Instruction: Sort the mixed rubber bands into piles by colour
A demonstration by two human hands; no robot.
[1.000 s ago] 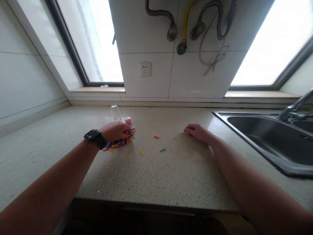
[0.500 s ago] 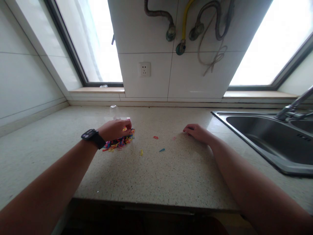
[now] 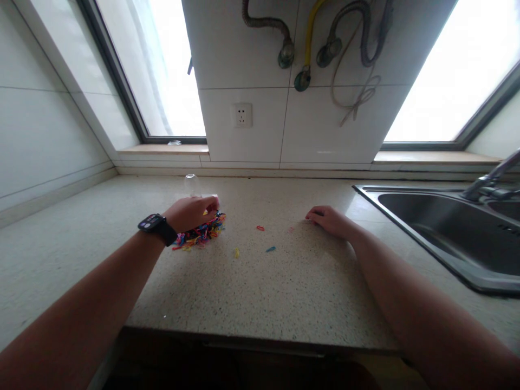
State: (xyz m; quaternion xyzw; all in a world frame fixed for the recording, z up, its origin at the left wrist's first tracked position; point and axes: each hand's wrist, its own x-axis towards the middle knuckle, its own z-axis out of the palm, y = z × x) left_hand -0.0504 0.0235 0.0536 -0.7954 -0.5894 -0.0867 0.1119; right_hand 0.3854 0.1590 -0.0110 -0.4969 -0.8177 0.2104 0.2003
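Speckled stone counter (image 3: 260,292): left hand (image 3: 190,212) lifted slightly off multicoloured clip pile (image 3: 200,235), fingers pinched, contents hidden; right hand (image 3: 330,220) unchanged, loosely curled, empty.

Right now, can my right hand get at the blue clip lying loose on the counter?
Probably yes. The right hand rests on the countertop a short way right of the blue clip, and only bare counter lies between them. The left hand is off over the pile of coloured clips.

Daylight blows out 2 windows (image 3: 162,65) at upper left and right; counter (image 3: 260,281) dimmer; edges bend outward.
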